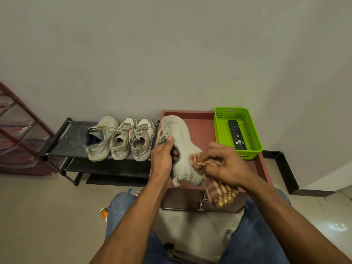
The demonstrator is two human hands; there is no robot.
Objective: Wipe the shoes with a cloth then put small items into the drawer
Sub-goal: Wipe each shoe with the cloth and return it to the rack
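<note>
A pale grey shoe lies on top of the brown drawer unit. My left hand grips it at the collar, thumb by the laces and fingers inside the opening. My right hand holds a bunched red-and-yellow striped cloth against the shoe's heel side; the cloth's loose end hangs over the unit's front. Three more pale shoes stand in a row on the black shoe rack to the left. A black remote lies in a green basket on the unit's right.
The drawer front with metal handles faces my knees. A red metal rack stands at far left. A small orange-and-white bottle lies on the floor by my left leg. A wall runs close behind everything.
</note>
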